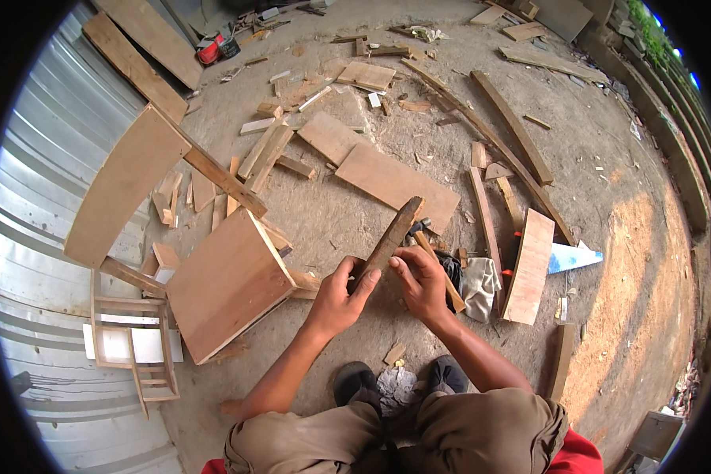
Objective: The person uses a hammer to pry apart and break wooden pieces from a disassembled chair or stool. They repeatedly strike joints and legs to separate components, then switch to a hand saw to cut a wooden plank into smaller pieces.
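Note:
My left hand [339,299] is wrapped round the lower end of a short, worn strip of wood [393,235], which slants up and away from me. Close against the strip's right side, my right hand [421,283] has its thumb and forefinger pinched together. Whatever sits in that pinch is too small or hidden to make out. Just beyond the right hand lies a hammer [442,270] with a wooden handle, its dark head partly behind the fingers. Beside it are a black plastic bag [451,265] and a crumpled pale cloth [479,289].
A wooden chair [227,286] stands at the left near a corrugated metal wall [51,150], beside a small wooden frame [134,347]. Flat boards [399,183] and long beams [513,126] lie ahead. At right, a board [529,267] partly covers a saw [574,258] with a blue-and-white blade.

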`<state>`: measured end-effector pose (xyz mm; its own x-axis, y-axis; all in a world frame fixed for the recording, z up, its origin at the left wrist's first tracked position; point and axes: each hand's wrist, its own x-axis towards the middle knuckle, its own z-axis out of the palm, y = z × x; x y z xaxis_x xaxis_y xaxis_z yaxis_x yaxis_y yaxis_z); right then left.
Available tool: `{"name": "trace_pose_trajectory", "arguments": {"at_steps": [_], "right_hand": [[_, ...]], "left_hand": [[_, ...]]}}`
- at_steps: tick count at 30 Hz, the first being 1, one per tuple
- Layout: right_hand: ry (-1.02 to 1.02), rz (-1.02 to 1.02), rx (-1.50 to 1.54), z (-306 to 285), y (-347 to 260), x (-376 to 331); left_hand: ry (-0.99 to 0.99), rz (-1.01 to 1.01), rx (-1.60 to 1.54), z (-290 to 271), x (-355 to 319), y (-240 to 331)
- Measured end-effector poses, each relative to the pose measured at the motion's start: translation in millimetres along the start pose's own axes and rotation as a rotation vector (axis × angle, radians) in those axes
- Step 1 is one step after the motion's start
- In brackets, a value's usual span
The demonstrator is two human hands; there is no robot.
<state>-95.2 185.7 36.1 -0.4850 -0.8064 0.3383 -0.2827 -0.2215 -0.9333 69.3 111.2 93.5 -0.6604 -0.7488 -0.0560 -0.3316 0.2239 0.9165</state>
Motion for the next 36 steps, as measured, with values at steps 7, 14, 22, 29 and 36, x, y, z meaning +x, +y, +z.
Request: {"name": "trace_pose_trajectory", "arguments": {"at_steps": [7,14,22,29,36], "right_hand": [[-0.229,0.375,0.260,-15.4,-12.6,6.2],[-0.252,0.353,0.203,-16.7,-36.7,11.0],[-0.241,0.458,0.243,-22.1,-45.3,6.8],[-0.216,0.605,0.230,-26.9,-41.4,0.9],[-0.258,0.551,0.203,-24.4,-29.2,-15.4]], "left_hand": [[-0.013,0.042,0.066,6.4,4.9,-19.1],[-0.223,-0.168,-0.177,5.4,33.0,-1.6],[-0.347,-0.193,-0.389,7.2,23.6,4.9],[-0.583,-0.436,-0.546,-1.6,13.3,-10.1],[-0.415,-0.197,-0.210,8.6,8.6,-7.4]]}}
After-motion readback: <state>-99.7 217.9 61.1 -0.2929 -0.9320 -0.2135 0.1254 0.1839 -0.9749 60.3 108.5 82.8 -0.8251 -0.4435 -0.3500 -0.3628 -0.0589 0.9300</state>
